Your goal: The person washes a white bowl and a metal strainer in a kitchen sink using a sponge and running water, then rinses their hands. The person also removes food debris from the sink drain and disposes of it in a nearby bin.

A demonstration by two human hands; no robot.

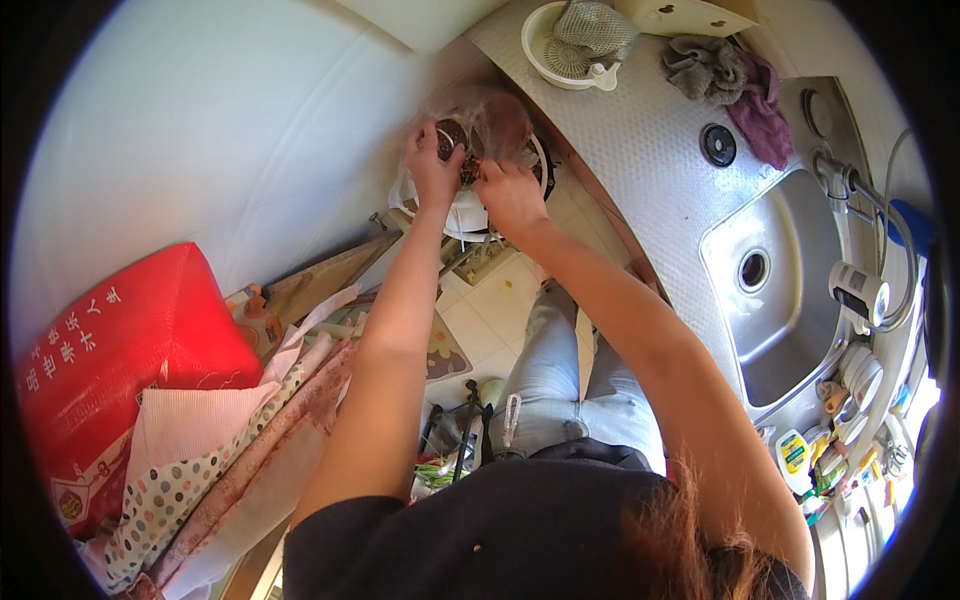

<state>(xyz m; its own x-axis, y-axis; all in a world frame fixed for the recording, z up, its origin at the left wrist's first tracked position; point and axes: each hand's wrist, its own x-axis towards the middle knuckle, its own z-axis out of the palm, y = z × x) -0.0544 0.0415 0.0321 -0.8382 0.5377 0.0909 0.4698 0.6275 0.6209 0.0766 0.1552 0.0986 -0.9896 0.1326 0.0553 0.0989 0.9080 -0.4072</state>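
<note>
My left hand (435, 169) grips a small round dark piece with a shiny metal rim (451, 138), which looks like a sink strainer. Beside it my right hand (514, 196) has its fingers curled together, fingertips close to the piece. Whether anything is between those fingers I cannot tell. Both hands are over a waste bin (543, 169) with a pale rim, lined by a clear plastic bag (480, 109). Dark scraps show inside the bin, partly hidden by my hands.
To the right runs a metal counter (637, 150) with a steel sink (787, 300), a faucet (832, 176), a pale colander (544, 52), cloths (757, 112) and a black round stopper (718, 145). A red package (165, 322) and folded fabrics (225, 457) are at left, beside the wall.
</note>
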